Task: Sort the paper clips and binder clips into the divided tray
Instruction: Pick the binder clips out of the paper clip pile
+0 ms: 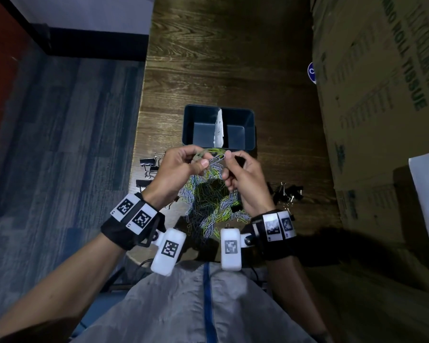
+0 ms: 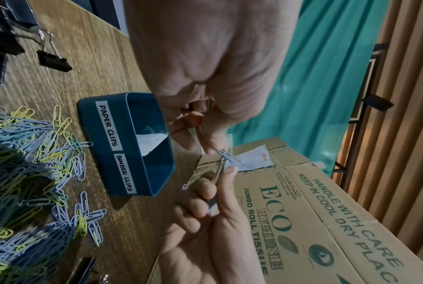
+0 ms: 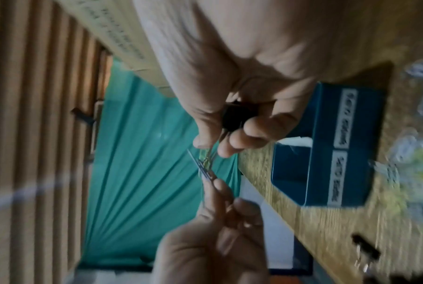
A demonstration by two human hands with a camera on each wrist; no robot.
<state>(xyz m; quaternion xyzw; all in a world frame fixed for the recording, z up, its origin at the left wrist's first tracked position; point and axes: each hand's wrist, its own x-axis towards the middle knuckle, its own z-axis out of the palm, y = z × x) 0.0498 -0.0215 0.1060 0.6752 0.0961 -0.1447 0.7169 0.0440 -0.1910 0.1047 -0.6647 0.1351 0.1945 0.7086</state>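
Paper clips [image 1: 206, 206] lie heaped on the table [image 1: 233, 58] before the divided tray [image 1: 188, 125]; the left hand [image 1: 176, 174] pinches a blue clip [image 1: 217, 159], the right hand [image 1: 243, 184] a black binder clip [image 3: 237, 119]. Left wrist view: tray labels [image 2: 109, 127] read "PAPER CLIPS", "BINDER CLIPS"; a carton [image 2: 327, 221] reads "ECO HYGIENE". Right wrist view: blurred.

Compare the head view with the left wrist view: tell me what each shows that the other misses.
Only the head view shows both wristbands, the small binder clips to the right of the pile, and the tray from above, both halves bare.

Only the left wrist view shows the tray's labels, "PAPER CLIPS" and "BINDER CLIPS", and the green curtain.

Both show the left hand and right hand raised over the paper clip pile, pinching linked clips, plus the cardboard box.
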